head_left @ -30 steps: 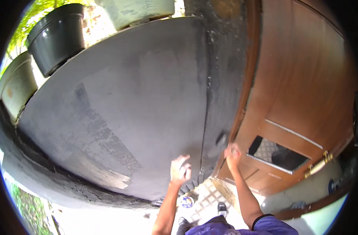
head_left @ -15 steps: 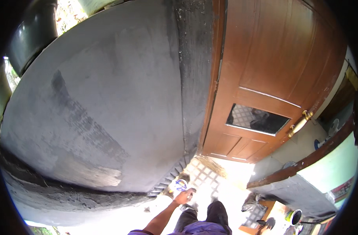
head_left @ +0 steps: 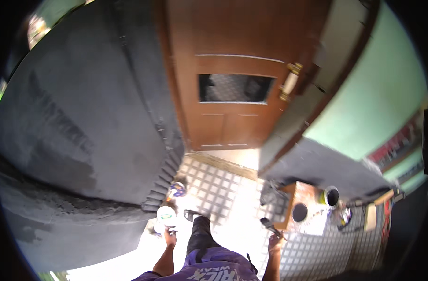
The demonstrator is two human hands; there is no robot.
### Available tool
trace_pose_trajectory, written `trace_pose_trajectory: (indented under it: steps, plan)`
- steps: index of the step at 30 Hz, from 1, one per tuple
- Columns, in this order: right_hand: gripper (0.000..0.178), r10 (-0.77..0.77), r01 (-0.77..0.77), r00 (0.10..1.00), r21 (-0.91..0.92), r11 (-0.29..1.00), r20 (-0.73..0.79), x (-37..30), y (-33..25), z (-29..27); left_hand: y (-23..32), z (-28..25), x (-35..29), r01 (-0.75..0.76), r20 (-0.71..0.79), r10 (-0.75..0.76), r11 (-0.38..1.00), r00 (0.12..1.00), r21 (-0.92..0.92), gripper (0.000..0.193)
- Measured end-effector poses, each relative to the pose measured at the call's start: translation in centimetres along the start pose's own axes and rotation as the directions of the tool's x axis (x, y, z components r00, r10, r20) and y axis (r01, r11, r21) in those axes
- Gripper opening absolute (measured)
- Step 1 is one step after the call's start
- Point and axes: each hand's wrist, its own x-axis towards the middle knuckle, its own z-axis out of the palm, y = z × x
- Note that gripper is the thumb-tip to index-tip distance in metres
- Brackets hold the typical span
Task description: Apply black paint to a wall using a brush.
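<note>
At left, our left hand point(head_left: 170, 237) is at the lower edge of a white tub point(head_left: 166, 214); the fingers look partly curled, but we cannot tell whether they grip it, or what it holds. Just beyond sits a purple-and-white pot point(head_left: 178, 189), contents unclear. Our right hand point(head_left: 275, 241) closes around a dark brush point(head_left: 268, 224). On a stand point(head_left: 312, 229) nearby, an open pail point(head_left: 331, 196) shows a dark inside, its depth lost in shadow.

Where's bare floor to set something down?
Free: tiles between door and shoe; tiles below box, right of right hand. Crowded: by grey wall, with white tub, blue tub, left hand.
</note>
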Motion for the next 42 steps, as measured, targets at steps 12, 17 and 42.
trace_pose_trajectory:
  steps: [12, 17, 42]
  plan:
    - [0.043, -0.068, 0.199, 0.869, 0.220, 0.955, -0.490, -6.9, -6.8, -23.2, -0.2, 13.1, -7.1, 0.120, 0.681, -0.311, 0.942, 0.663, 0.314, 0.030]
    - [0.045, -0.097, 0.279, 0.846, 0.279, 0.919, -0.525, -4.8, -9.7, -25.7, 4.6, 22.2, -7.7, -0.161, 0.818, -0.103, 0.959, 0.567, 0.232, 0.029]
    - [0.040, 0.128, 0.347, 0.938, -0.867, -0.359, 0.322, 21.5, -26.4, -22.6, 9.1, 56.2, -14.8, 0.523, 0.693, -0.535, 0.811, 0.483, 0.262, 0.057]
